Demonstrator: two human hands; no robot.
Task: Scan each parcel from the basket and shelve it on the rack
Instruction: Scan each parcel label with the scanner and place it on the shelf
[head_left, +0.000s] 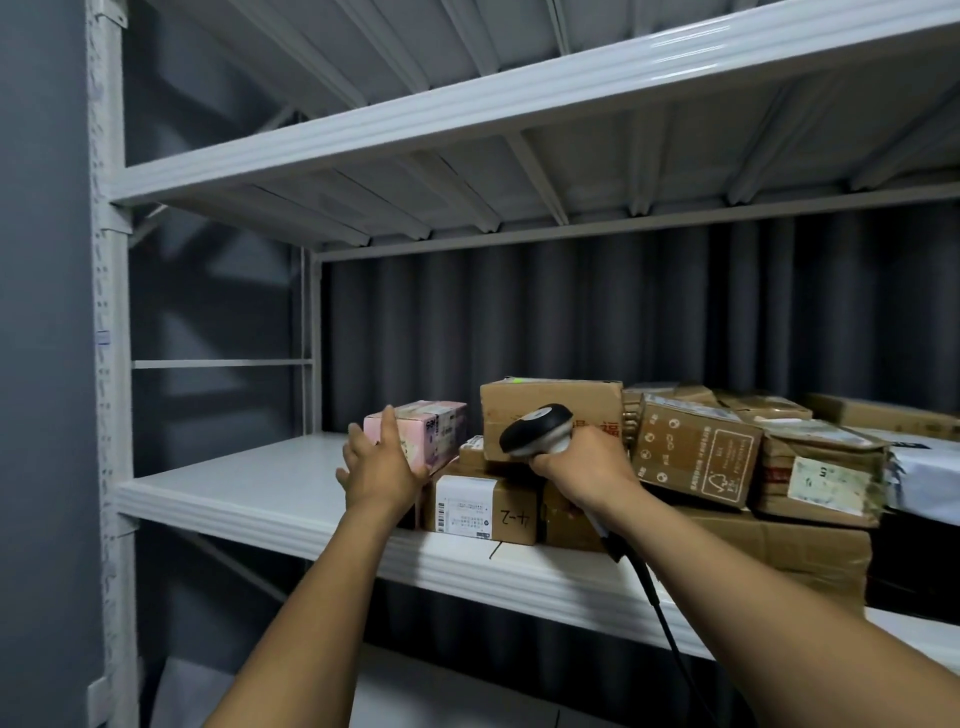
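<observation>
My left hand (376, 460) grips a small pink parcel (436, 431) at its near end, resting it on top of a brown box marked "4-2" (485, 506) on the white rack shelf (270, 493). My right hand (584, 465) holds a black-and-white handheld scanner (535, 428), its head tilted up in front of a larger brown box (550, 402) that shows a small green light spot. The scanner's black cable (670, 629) hangs down past the shelf edge. No basket is in view.
Several brown cardboard parcels (696, 457) are piled along the right of the shelf, with dark bags at the far right. The shelf's left part is bare. An upper shelf (467, 119) spans overhead, and a white upright (111, 364) stands at the left. A grey curtain hangs behind.
</observation>
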